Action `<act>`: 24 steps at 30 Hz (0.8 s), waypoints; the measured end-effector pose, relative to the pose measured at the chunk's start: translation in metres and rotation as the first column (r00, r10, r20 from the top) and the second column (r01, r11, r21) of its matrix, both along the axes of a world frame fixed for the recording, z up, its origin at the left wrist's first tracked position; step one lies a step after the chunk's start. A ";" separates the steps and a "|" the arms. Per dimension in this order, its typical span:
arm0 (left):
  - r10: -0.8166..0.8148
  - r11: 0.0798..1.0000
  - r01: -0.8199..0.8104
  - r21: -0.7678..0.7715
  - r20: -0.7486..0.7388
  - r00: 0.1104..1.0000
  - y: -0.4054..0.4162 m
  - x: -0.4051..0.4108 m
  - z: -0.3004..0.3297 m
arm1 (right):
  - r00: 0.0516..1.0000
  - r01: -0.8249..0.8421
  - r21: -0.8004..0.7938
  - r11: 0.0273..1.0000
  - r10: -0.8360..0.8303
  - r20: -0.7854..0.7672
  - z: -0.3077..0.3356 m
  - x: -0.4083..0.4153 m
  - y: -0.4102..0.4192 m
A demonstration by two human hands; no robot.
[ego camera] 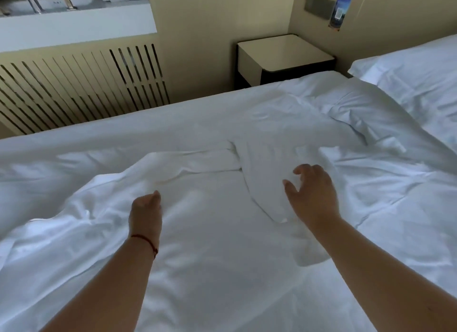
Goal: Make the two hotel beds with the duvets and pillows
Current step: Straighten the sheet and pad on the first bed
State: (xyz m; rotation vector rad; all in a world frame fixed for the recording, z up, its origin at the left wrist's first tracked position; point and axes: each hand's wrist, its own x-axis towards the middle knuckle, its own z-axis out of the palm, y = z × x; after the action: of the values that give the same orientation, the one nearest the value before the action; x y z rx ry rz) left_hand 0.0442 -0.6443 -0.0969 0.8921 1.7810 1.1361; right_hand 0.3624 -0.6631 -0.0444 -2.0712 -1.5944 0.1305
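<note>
Biggest worry right now: the duvet [222, 245] is lying across the bed all rumpled, with a folded-over flap [267, 183] bunched up in the middle. If I just yank at one edge, I reckon the whole thing slides crooked and I end up with a lump trapped underneath or one side hanging lower than the other. It's also all white on white, so it's easy to grab the wrong layer.

My right hand [312, 193] is spread loose over that flap, fingers apart and a bit bent, gripping nothing; I honestly can't tell if it's touching the fabric or just above it. My left hand [146, 211] is curled down into the duvet, but I can't see whether it's actually got cloth pinched. A pillow [418, 84] sits at the head of the bed on the right, next to the nightstand [284, 54].
</note>
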 end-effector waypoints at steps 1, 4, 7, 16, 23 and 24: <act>-0.048 0.999 0.047 0.008 0.039 0.998 0.004 0.024 0.003 | 0.993 0.116 0.124 0.985 -0.117 0.001 0.007 0.017 -0.006; -0.130 0.990 0.139 -0.031 0.192 0.973 0.018 0.101 0.003 | 0.799 0.585 0.111 0.803 -0.547 -0.248 0.013 0.066 -0.019; -0.170 0.941 0.258 -0.216 0.357 0.918 0.023 0.170 0.003 | 0.397 0.635 -0.454 0.625 -0.769 -0.502 -0.002 0.102 -0.009; -0.122 0.977 0.214 0.018 0.867 0.484 0.098 0.250 0.070 | -0.117 0.182 -0.088 0.979 -0.068 -0.991 0.031 0.167 0.113; -0.447 0.890 0.456 -0.026 0.155 0.881 0.103 0.286 0.077 | 0.997 -0.048 -0.424 0.904 0.019 -0.071 -0.014 0.211 0.140; -0.492 0.869 0.488 -0.080 -0.026 0.870 0.089 0.292 0.062 | 0.998 -0.021 -0.458 0.888 0.043 0.038 -0.026 0.216 0.130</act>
State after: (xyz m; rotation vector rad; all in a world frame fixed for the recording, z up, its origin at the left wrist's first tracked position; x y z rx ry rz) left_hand 0.3363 -0.5555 -0.0349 1.2473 1.4927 0.7201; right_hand 0.5787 -0.5330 -0.0700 -2.4103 -1.7559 0.5205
